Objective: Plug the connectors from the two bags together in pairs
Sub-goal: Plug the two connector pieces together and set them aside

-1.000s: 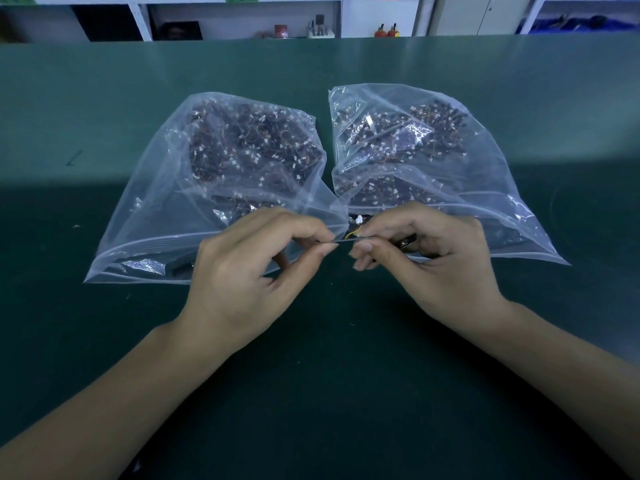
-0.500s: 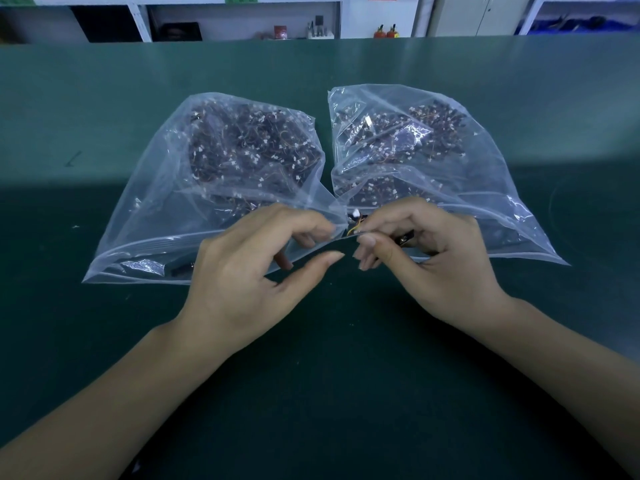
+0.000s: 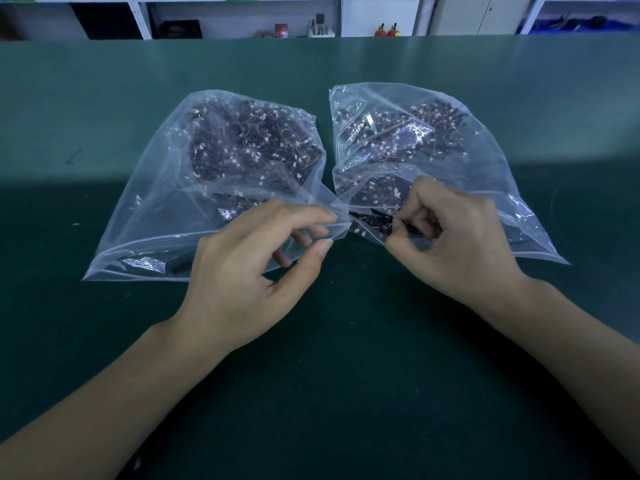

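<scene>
Green matting covers the table (image 3: 104, 81), which runs back to a white shelf unit (image 3: 242, 15) along the far wall, where small tools and red items stand too far off to identify. Two clear plastic bags lie side by side on the table, mouths toward the person, each filled with a dark tangle of thin wires and small white connectors. The left bag (image 3: 156, 202) and the right bag (image 3: 485, 168) touch at their inner corners near the middle. The left hand (image 3: 249, 275) hovers over the near right corner of the left bag, thumb and forefinger curved toward each other with a gap between the tips; whether they catch the plastic edge cannot be told, and no connector shows in that hand. The right hand (image 3: 460, 244) is at the mouth of the right bag, fingers curled, thumb and forefinger pinching a small dark wired connector (image 3: 384, 220) just at the bag's near left corner. Both forearms reach in from the bottom edge, resting low over the mat.
</scene>
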The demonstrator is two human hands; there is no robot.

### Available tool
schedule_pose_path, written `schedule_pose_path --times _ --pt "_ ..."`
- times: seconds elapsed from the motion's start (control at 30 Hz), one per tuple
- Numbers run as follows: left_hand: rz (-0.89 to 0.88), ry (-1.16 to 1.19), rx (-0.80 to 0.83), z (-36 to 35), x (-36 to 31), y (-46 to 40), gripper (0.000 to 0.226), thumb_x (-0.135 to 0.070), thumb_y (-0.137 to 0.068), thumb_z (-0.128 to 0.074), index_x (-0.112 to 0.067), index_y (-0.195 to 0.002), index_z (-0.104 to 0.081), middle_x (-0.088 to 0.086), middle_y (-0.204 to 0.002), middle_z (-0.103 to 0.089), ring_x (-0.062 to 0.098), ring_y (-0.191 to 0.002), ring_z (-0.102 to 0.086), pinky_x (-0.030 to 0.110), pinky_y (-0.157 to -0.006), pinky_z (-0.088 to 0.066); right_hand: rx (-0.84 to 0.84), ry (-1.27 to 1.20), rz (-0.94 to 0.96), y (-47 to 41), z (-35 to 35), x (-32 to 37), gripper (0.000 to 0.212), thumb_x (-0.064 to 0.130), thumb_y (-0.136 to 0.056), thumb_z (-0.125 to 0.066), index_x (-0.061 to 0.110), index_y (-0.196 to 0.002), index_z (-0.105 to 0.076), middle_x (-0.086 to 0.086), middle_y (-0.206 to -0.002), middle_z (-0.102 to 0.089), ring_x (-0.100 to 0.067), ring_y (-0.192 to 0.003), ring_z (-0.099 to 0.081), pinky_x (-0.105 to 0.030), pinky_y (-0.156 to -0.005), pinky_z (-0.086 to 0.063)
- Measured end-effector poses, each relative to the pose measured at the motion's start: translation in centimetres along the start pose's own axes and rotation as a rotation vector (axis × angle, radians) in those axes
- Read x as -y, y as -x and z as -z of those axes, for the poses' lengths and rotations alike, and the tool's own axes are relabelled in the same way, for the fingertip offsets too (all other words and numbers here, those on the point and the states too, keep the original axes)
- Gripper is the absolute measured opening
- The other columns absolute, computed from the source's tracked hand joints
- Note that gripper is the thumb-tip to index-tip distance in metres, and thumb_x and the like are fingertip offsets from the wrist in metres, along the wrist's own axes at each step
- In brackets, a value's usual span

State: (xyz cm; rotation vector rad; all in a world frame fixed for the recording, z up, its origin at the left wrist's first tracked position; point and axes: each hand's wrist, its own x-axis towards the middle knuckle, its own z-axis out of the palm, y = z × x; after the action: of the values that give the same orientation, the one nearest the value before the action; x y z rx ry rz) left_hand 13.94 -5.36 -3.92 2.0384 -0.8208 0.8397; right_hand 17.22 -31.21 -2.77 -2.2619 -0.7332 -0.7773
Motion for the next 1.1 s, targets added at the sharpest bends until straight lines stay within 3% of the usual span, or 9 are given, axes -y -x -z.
schedule_pose_path --times 0.07,0.17,0.3,0.5,0.67,0.93,1.1 --pt "-0.007 0.005 0.001 0.0 0.1 0.0 0.020 -0.015 -0.105 -0.070 -0.020 -0.124 -0.071 -0.012 -0.107 -0.072 0.012 -0.095 -0.073 0.027 -0.070 -0.058 0.022 0.070 0.033 -0.1 0.1 0.0 0.018 0.008 -0.081 -0.069 0.012 -0.076 -0.052 0.015 -0.062 -0.034 -0.017 -0.055 -0.041 -0.032 -0.052 -0.041" --pt "-0.013 0.008 0.002 0.0 0.1 0.1 0.018 -0.013 -0.104 -0.070 -0.018 -0.121 -0.073 -0.007 -0.104 -0.074 0.013 -0.094 -0.073 0.029 -0.068 -0.058 0.038 0.132 0.057 -0.1 0.2 0.2 0.015 0.008 -0.079 -0.068 0.010 -0.075 -0.053 0.013 -0.061 -0.034 -0.024 -0.052 -0.043 -0.039 -0.050 -0.046" --pt "-0.020 0.001 0.000 0.0 0.1 0.0 0.017 -0.010 -0.103 -0.071 -0.015 -0.119 -0.074 -0.004 -0.102 -0.075 0.013 -0.092 -0.072 0.029 -0.068 -0.058 0.078 0.113 0.120 -0.2 0.6 0.5 0.015 0.008 -0.077 -0.068 0.012 -0.074 -0.054 0.020 -0.061 -0.028 -0.018 -0.050 -0.038 -0.032 -0.047 -0.042" --pt "-0.012 -0.013 0.012 0.1 0.0 0.0 0.015 -0.008 -0.102 -0.071 -0.010 -0.116 -0.076 -0.003 -0.100 -0.075 0.012 -0.092 -0.071 0.028 -0.068 -0.058 0.122 0.142 0.143 -0.2 0.7 0.9 0.012 0.008 -0.076 -0.066 0.010 -0.074 -0.055 0.016 -0.061 -0.027 -0.023 -0.049 -0.039 -0.037 -0.045 -0.045" --pt "-0.011 -0.019 0.015 0.1 0.0 -0.1 0.015 -0.007 -0.102 -0.070 -0.009 -0.116 -0.077 -0.004 -0.101 -0.075 0.011 -0.091 -0.071 0.028 -0.068 -0.058 0.137 0.152 0.205 -0.3 1.0 1.1 0.008 0.010 -0.077 -0.064 0.010 -0.073 -0.057 0.020 -0.063 -0.024 -0.021 -0.050 -0.037 -0.032 -0.043 -0.043" --pt "-0.005 -0.029 0.024 0.2 -0.1 0.0 0.013 -0.007 -0.102 -0.070 -0.008 -0.113 -0.078 -0.003 -0.100 -0.075 0.012 -0.091 -0.071 0.030 -0.067 -0.058 0.072 0.220 0.123 -0.4 0.9 0.9 0.014 0.008 -0.079 -0.067 0.010 -0.073 -0.054 0.011 -0.060 -0.031 -0.027 -0.046 -0.042 -0.036 -0.044 -0.046" --pt "-0.002 -0.028 0.026 0.2 0.0 0.0 0.013 -0.007 -0.102 -0.070 -0.007 -0.113 -0.078 -0.002 -0.099 -0.075 0.012 -0.090 -0.071 0.030 -0.067 -0.058 0.025 0.145 0.062 -0.5 1.1 0.7 0.015 0.008 -0.079 -0.067 0.008 -0.072 -0.053 0.006 -0.052 -0.032 -0.022 -0.045 -0.035 -0.031 -0.048 -0.042"
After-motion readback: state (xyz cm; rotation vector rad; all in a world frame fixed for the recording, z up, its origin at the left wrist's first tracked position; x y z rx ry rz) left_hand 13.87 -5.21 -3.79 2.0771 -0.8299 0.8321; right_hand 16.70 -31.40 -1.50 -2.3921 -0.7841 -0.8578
